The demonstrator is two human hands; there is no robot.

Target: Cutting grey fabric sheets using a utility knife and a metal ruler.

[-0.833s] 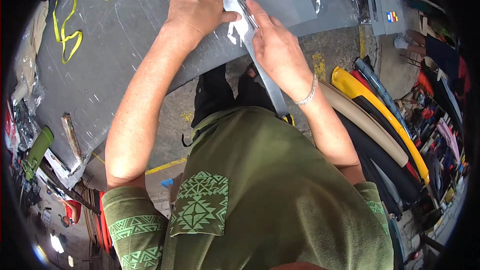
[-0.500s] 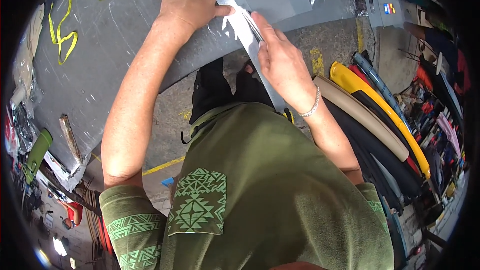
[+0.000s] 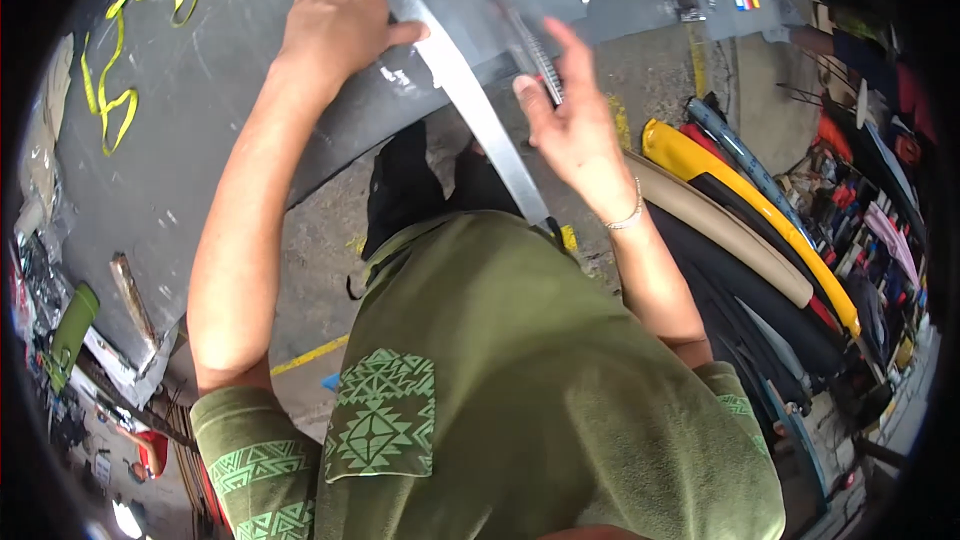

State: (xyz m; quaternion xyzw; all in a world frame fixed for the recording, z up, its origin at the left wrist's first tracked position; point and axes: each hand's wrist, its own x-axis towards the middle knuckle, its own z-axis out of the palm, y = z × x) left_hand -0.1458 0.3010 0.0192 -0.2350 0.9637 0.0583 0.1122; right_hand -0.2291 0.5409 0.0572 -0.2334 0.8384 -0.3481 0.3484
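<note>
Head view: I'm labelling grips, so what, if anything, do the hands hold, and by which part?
The right hand holds a slim, blurred tool by its near end. The left hand grips nothing; it lies flat, thumb at the metal strip.

From my end I can read no words or numbers. The small rectangular label of red, yellow, blue and white blocks sits on the translucent grey plastic sheet at upper right, its print too small for me.
</note>
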